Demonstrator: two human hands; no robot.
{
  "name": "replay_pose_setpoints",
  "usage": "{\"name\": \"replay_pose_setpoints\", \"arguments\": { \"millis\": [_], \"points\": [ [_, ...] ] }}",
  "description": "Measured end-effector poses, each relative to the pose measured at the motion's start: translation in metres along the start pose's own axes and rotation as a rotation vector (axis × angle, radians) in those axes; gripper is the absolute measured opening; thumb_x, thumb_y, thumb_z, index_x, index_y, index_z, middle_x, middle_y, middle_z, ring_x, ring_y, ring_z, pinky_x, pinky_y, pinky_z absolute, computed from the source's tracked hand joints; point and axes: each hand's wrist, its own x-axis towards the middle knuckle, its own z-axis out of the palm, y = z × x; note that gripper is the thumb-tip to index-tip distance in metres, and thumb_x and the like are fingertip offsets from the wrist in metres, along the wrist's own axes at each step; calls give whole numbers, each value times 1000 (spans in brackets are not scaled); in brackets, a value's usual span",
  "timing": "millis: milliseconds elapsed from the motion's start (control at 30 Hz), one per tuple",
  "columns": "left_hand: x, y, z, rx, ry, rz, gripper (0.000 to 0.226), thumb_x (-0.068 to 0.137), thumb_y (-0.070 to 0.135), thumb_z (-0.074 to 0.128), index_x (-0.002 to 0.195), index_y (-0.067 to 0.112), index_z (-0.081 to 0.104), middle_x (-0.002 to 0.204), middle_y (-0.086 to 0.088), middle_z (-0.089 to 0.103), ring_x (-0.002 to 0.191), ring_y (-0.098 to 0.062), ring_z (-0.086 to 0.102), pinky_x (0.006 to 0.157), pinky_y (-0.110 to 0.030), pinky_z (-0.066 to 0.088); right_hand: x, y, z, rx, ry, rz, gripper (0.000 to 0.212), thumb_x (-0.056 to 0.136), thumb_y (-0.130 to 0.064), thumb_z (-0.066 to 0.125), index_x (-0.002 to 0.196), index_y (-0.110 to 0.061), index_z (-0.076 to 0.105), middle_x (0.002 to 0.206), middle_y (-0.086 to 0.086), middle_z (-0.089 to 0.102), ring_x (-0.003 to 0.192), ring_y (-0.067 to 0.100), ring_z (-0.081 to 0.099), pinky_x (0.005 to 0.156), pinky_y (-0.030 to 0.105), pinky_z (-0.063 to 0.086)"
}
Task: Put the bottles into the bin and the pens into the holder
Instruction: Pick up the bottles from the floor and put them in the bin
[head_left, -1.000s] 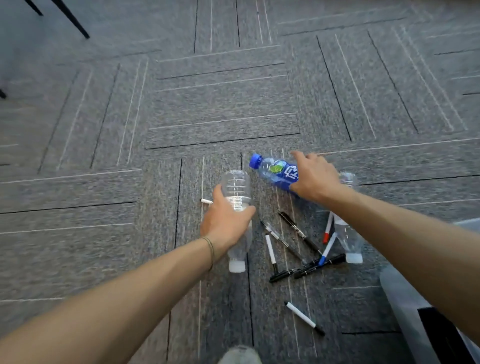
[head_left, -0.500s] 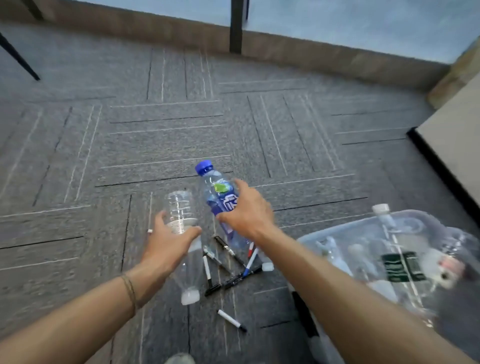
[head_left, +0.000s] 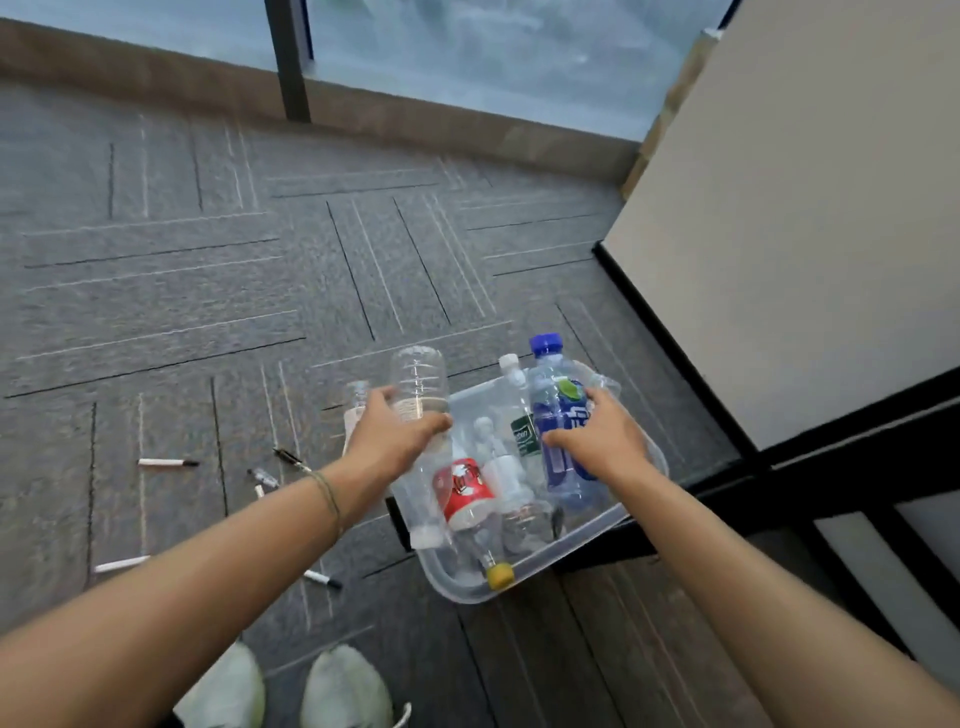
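Two bottles over bin (head_left: 540, 571) | left hand (head_left: 395, 441) grip closed round clear bottle (head_left: 418, 395) | right hand (head_left: 602, 441) grip closed round blue bottle (head_left: 556, 395)

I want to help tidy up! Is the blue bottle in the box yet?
Not yet. The right hand is gripping the blue bottle, holding it over the clear bin, where other bottles already lie.
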Motion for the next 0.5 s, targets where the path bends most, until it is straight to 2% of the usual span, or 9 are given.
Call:
{"name": "replay_pose_setpoints", "arguments": {
  "millis": [100,267,333,400,467,500],
  "points": [
    [1,3,13,17,-34,-33,75,77,37,84,135,23,40,107,5,67,96,-14,67,81,-48,60,6,29,2,-70,-39,85,74,70,-40,85,136,-25,53,121,4,68,107,29,64,82,36,48],
    [5,11,32,31,-45,-78,88,75,36,88,144,21,36,111,3,64,93,-15,69,57,-36,61,9,40,18,-78,-97,44,81,72,-40,85,142,-27,47,131,4,65,117,30,62,95,40,51],
    [7,9,44,26,-59,-100,96,74,37,90,147,24,30,109,3,62,95,-18,69,67,-43,65,11,41,22,-74,-102,27,79,76,-39,83,145,-24,46,135,6,62,123,31,59,98,40,49],
    [10,8,57,25,-64,-129,105,71,41,91,151,21,25,119,-1,63,104,-25,69,80,-50,64,13,41,23,-44,-95,37,77,83,-38,77,151,-22,43,142,8,59,128,32,57,102,41,48],
    [13,5,69,23,-83,-172,110,71,44,89,154,21,21,133,-7,59,114,-31,65,90,-51,60,15,41,22,-11,-77,55,70,88,-35,69,152,-25,42,143,9,59,128,33,57,103,42,48],
    [15,4,75,11,-96,-195,106,75,41,86,154,19,19,129,-10,60,110,-31,65,91,-50,60,15,40,21,0,-64,54,66,89,-32,66,151,-26,44,141,9,61,125,33,58,102,42,48]
  ]
}}
